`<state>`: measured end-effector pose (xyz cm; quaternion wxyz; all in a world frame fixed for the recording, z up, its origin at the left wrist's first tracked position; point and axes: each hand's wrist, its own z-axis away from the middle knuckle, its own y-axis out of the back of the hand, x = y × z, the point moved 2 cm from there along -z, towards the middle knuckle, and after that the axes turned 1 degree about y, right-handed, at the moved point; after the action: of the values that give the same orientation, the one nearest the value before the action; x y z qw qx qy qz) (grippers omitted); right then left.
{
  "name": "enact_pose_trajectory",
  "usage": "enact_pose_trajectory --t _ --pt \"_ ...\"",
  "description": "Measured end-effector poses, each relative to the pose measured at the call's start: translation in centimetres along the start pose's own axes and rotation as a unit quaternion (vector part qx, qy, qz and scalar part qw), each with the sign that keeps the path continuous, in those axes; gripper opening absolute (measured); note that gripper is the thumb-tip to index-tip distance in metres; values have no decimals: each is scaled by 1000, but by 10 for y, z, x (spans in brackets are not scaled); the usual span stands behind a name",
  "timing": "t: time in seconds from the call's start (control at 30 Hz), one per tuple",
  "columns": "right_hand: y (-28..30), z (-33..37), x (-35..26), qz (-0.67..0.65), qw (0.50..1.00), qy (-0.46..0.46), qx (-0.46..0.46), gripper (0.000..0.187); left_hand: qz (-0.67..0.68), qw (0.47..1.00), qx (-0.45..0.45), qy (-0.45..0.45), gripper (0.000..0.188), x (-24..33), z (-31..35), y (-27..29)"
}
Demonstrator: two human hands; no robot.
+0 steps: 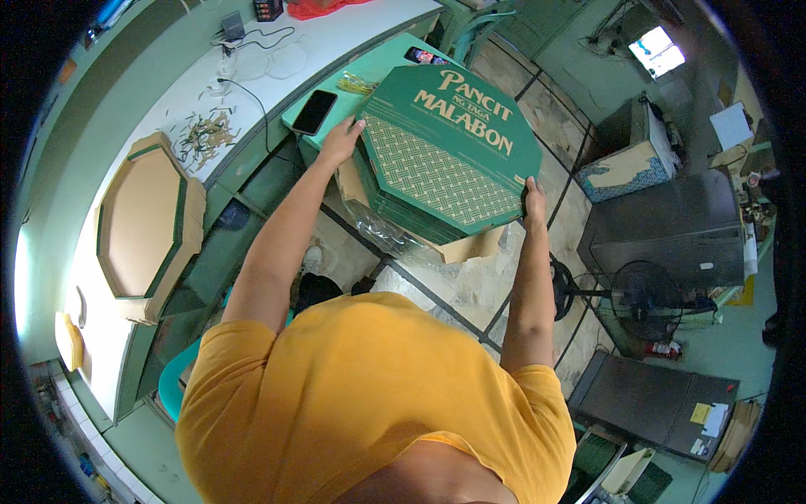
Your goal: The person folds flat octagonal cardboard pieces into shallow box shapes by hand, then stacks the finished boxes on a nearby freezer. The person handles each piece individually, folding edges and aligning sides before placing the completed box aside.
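Note:
In front of me is a stack of green octagonal cardboard box pieces, its top printed with cream lettering and a woven pattern. My left hand grips its left edge, thumb on top. At the right corner my right hand is closed round the edge. Several layers show along the near side. Under the stack, an open brown carton with clear plastic is partly hidden. A dark phone lies beside my left hand on a green table.
Along the left runs a white counter holding an octagonal brown cardboard tray, a heap of small scraps and cables. Another phone lies beyond the stack. A black fan and dark cabinets stand right.

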<state>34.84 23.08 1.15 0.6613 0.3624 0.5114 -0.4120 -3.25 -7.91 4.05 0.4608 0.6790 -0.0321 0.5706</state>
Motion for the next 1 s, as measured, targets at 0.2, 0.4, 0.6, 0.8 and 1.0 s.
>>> enact_pose_trajectory --t 0.2,0.4,0.6,0.8,1.0 --pt "1 1 9 39 999 -12 15 43 14 1000 -12 11 71 -5 1 -6" --pt "37 7 6 56 997 45 5 72 72 993 90 -17 69 -25 11 42" --pt "134 26 -11 -8 981 -17 192 70 -276 879 358 156 66 -138 107 214" --pt "133 20 -48 -109 973 0 203 65 -305 841 223 387 59 -226 213 289" --pt "33 27 -124 -92 991 83 49 57 -449 771 341 296 31 -209 233 285"
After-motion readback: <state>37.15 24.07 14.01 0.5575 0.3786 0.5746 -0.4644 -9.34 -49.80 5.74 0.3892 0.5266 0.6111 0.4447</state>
